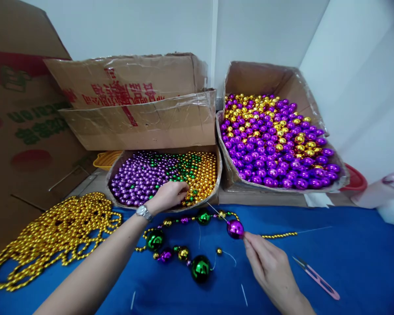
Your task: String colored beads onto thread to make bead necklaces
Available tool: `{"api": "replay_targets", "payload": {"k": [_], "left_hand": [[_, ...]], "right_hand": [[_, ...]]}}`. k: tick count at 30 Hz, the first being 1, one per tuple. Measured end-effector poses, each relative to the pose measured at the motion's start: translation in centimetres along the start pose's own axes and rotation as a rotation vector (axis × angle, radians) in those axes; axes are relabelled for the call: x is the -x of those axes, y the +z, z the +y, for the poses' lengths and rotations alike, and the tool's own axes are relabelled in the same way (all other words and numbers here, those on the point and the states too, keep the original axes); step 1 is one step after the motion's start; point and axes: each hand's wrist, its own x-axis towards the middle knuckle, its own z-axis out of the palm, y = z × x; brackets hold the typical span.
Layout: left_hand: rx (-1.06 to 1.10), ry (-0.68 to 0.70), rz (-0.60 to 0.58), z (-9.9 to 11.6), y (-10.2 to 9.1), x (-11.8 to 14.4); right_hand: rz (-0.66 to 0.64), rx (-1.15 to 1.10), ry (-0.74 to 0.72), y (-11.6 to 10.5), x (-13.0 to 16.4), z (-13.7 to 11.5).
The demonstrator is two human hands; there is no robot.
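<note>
The left hand (pixel 169 195) reaches into the small box (pixel 213 186) at the tabletop's back edge, its fingers (pixel 180 189) curled down among the beads (pixel 141 175), purple on the left, green in the middle, gold on the right. What they have hold of is hidden under the knuckles; I cannot tell whether they grip a bead. A watch (pixel 144 212) sits on that wrist.

The right hand (pixel 269 267) pinches closed at its fingertips just beside a large purple ball (pixel 235 229), which sits on a thin needle (pixel 213 208) slanting up to the left. Whether the fingertips hold the ball itself or the thread behind it is hard to make out. The ball belongs to a strand (pixel 184 245) of green, gold and purple balls looping over the blue tabletop (pixel 364 245); a line of tiny gold beads runs right from it.

A heap of gold chains (pixel 52 232) lies at the left, its near end cut off by the forearm. Pink snips (pixel 317 278) lie to the right. A bigger box (pixel 315 109) holds purple and gold balls. A red basin (pixel 356 179) is mostly hidden behind it, and a yellow basket (pixel 107 159) peeks from under the cardboard flaps (pixel 134 100). The flaps carry red printed characters, upside down and unreadable; the carton (pixel 22 109) at the left has green ones, equally illegible.
</note>
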Motion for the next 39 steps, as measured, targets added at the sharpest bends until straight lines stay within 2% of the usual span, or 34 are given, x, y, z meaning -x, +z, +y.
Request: {"api": "replay_targets", "payload": {"k": [9, 13, 16, 19, 21, 22, 25, 27, 30, 39], "left_hand": [[-0.118, 0.014, -0.104, -0.3, 2.5, -1.7], [-0.070, 0.002, -0.099, -0.3, 3.1, -1.9], [0.023, 0.001, -0.073, 0.2, 2.6, -1.8], [0.146, 0.010, -0.038, 1.5, 1.5, -1.3], [0.321, -0.011, -0.016, 2.8, 0.7, -0.5], [0.495, -0.039, -0.010, 3.5, 0.4, -0.1], [1.204, -0.156, -0.029, 5.3, 0.1, 1.3], [1.500, -0.212, -0.058, 6.0, 0.3, 2.0], [1.605, -0.258, -0.061, 6.5, 0.8, 2.6], [1.579, -0.239, -0.052, 7.1, 1.3, 2.9]], "right_hand": [[-0.034, 0.001, 0.042, -0.1, 0.1, 0.1], [-0.025, -0.007, 0.040, -0.1, -0.1, 0.1], [-0.020, -0.008, 0.052, -0.1, -0.2, 0.1], [-0.023, -0.013, 0.067, -0.2, -0.1, 0.1], [-0.032, -0.036, 0.075, -0.3, -0.2, 0.0], [-0.036, -0.050, 0.081, -0.2, -0.2, 0.0], [-0.042, -0.071, 0.077, -0.1, -0.3, -0.2], [-0.054, -0.069, 0.061, 0.1, -0.3, -0.2], [-0.066, -0.069, 0.051, 0.2, -0.3, -0.1], [-0.060, -0.062, 0.067, 0.1, -0.1, -0.3]]}}
